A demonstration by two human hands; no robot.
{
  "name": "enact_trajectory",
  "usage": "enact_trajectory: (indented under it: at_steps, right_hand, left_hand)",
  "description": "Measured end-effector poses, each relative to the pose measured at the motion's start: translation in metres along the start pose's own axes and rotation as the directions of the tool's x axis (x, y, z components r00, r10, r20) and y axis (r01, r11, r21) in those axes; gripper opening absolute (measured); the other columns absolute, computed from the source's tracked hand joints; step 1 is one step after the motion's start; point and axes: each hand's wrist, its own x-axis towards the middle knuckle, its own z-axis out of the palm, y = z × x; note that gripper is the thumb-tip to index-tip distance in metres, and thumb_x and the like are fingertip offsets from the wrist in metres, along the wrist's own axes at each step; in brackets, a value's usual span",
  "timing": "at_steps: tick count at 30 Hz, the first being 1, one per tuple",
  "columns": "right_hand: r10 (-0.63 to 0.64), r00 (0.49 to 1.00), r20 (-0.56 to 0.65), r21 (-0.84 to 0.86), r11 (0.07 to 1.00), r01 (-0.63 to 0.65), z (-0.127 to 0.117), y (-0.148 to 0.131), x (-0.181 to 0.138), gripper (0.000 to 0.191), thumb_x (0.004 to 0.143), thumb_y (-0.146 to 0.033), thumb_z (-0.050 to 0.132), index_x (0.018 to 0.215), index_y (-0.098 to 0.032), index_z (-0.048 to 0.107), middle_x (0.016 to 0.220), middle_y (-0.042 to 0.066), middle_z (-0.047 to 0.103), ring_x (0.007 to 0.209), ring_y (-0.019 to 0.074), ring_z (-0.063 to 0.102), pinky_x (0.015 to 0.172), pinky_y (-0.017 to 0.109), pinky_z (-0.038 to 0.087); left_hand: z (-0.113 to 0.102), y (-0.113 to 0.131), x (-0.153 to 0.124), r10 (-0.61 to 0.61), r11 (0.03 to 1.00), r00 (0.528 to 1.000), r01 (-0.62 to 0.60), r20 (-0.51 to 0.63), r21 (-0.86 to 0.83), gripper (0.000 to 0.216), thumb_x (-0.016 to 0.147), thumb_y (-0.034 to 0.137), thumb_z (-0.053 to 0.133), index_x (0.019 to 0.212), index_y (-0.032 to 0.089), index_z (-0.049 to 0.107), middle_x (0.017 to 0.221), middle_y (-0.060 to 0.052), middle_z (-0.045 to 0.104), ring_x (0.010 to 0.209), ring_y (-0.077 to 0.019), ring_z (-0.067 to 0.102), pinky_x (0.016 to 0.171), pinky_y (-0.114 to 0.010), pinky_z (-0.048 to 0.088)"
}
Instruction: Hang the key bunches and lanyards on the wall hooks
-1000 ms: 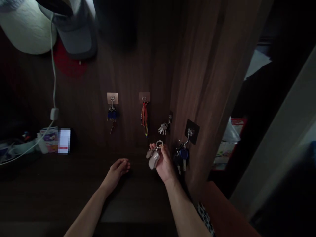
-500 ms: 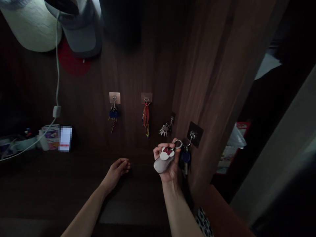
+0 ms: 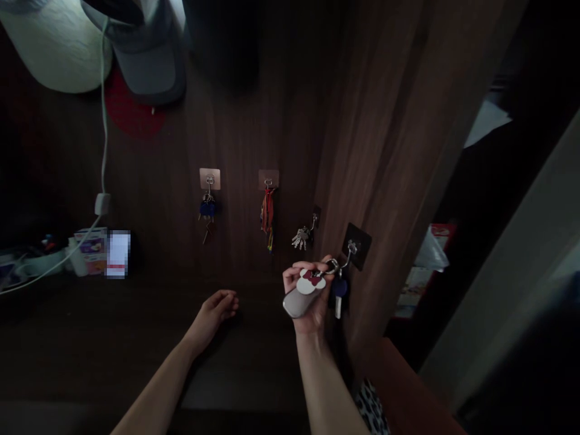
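In the head view, two bare hands reach in from below. The right hand (image 3: 315, 317) grips one gray key fob (image 3: 295, 304), its fingers and thumb closed about the fob and its ring (image 3: 336, 266). One white charm (image 3: 310, 284) with a red bow lies over the fob. The fob hangs in front of the side panel (image 3: 385, 151), and the ring meets the low end of one hook (image 3: 347, 260); I cannot tell whether it is threaded on. The left hand (image 3: 217, 307) sits low at center, fingers loosely curled inward; how tightly they close cannot be told.

Four hooks show in all: two on copper-colored plates on the back panel (image 3: 235, 139), two on dark plates to the right. From left they carry one bunch of blue-headed keys (image 3: 207, 208), one bundle of red cords (image 3: 267, 214), one bunch of silver keys (image 3: 301, 238) and, just beside the right hand, at least one blue-headed key (image 3: 339, 287). Two caps, one pale (image 3: 58, 54) and one gray (image 3: 147, 72), hang at upper left.

The side panel's edge bounds the right hand's room closely. Wider room lies between the hands, above the dark shelf (image 3: 113, 344), whose front edge runs along the bottom.
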Motion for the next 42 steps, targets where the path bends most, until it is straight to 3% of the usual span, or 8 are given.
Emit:
enact_trajectory:
  at_steps: [13, 23, 26, 29, 33, 35, 37, 42]
  right_hand:
    - [0.092, 0.995, -0.040, -0.035, 0.995, -0.094, -0.026, 0.013, -0.005, 0.021, 0.078, -0.049, 0.053, 0.093, -0.042, 0.064, 0.082, -0.005, 0.064, 0.082, 0.0137, 0.054, 0.083, 0.035, 0.041]
    - [0.330, 0.937, -0.117, -0.014, 0.942, -0.334, -0.039, 0.043, -0.005, 0.013, 0.078, -0.030, 0.055, 0.085, -0.031, 0.066, 0.074, -0.004, 0.063, 0.072, 0.0106, 0.056, 0.072, 0.029, 0.046]
    - [0.398, 0.901, -0.173, 0.098, 0.917, -0.386, -0.036, 0.048, -0.007, 0.012, 0.076, -0.024, 0.057, 0.084, -0.028, 0.065, 0.069, -0.005, 0.062, 0.065, 0.0077, 0.056, 0.064, 0.023, 0.046]
    - [0.482, 0.825, -0.295, 0.178, 0.876, -0.448, -0.036, 0.056, -0.008, 0.010, 0.072, -0.017, 0.059, 0.079, -0.023, 0.063, 0.059, -0.007, 0.058, 0.054, 0.0049, 0.052, 0.052, 0.017, 0.043]
    - [0.513, 0.711, -0.481, 0.069, 0.831, -0.553, -0.038, 0.071, -0.012, 0.007, 0.067, -0.016, 0.061, 0.073, -0.018, 0.063, 0.051, -0.007, 0.054, 0.043, 0.0034, 0.046, 0.040, 0.013, 0.033]
    - [0.483, 0.724, -0.493, -0.074, 0.806, -0.588, -0.038, 0.077, -0.015, 0.009, 0.065, -0.018, 0.062, 0.074, -0.017, 0.063, 0.052, -0.006, 0.055, 0.043, 0.0030, 0.046, 0.040, 0.013, 0.031]
    - [0.435, 0.776, -0.457, -0.253, 0.773, -0.582, -0.038, 0.080, -0.018, 0.012, 0.063, -0.021, 0.063, 0.074, -0.017, 0.064, 0.052, -0.005, 0.056, 0.043, 0.0031, 0.046, 0.041, 0.013, 0.031]
    - [0.306, 0.909, -0.284, -0.706, 0.575, -0.414, -0.035, 0.085, -0.023, 0.012, 0.066, -0.026, 0.058, 0.071, -0.016, 0.062, 0.048, -0.005, 0.055, 0.043, 0.0060, 0.044, 0.042, 0.017, 0.028]
  left_hand:
    - [0.003, 0.001, -0.001, -0.003, 1.000, 1.000, 0.003, 0.006, 0.004, 0.028, 0.062, 0.034, 0.073, 0.080, 0.016, 0.062, 0.074, -0.002, 0.061, 0.069, -0.0118, 0.057, 0.066, -0.024, 0.044]
    - [0.000, -0.001, -0.001, 0.016, 0.999, 1.000, -0.017, 0.016, 0.044, 0.028, 0.063, 0.034, 0.073, 0.081, 0.016, 0.063, 0.073, -0.002, 0.062, 0.068, -0.0109, 0.057, 0.064, -0.023, 0.045]
    - [-0.001, -0.001, -0.001, 0.023, 0.998, 1.000, -0.024, 0.017, 0.062, 0.029, 0.063, 0.035, 0.072, 0.082, 0.015, 0.062, 0.073, -0.002, 0.062, 0.067, -0.0106, 0.057, 0.064, -0.023, 0.045]
    - [0.000, -0.001, -0.001, 0.029, 0.997, 0.999, -0.030, 0.014, 0.071, 0.032, 0.062, 0.037, 0.072, 0.082, 0.015, 0.062, 0.073, -0.002, 0.062, 0.067, -0.0108, 0.057, 0.064, -0.023, 0.045]
    - [0.001, -0.001, -0.002, 0.059, 0.994, 0.998, -0.059, 0.001, 0.096, 0.033, 0.061, 0.039, 0.072, 0.082, 0.015, 0.062, 0.072, -0.002, 0.062, 0.066, -0.0110, 0.057, 0.062, -0.024, 0.045]
    - [0.000, -0.001, -0.002, 0.089, 0.988, 0.996, -0.085, -0.020, 0.132, 0.034, 0.061, 0.040, 0.070, 0.082, 0.015, 0.062, 0.072, -0.002, 0.062, 0.064, -0.0111, 0.057, 0.060, -0.023, 0.045]
    - [-0.003, -0.001, -0.001, 0.137, 0.975, 0.988, -0.122, -0.072, 0.183, 0.035, 0.062, 0.042, 0.069, 0.082, 0.015, 0.062, 0.071, -0.001, 0.062, 0.061, -0.0106, 0.056, 0.058, -0.023, 0.044]
    - [-0.016, 0.001, 0.002, 0.274, 0.932, 0.931, -0.194, -0.243, 0.307, 0.041, 0.061, 0.050, 0.065, 0.082, 0.015, 0.061, 0.068, -0.001, 0.060, 0.059, -0.0107, 0.054, 0.056, -0.023, 0.043]
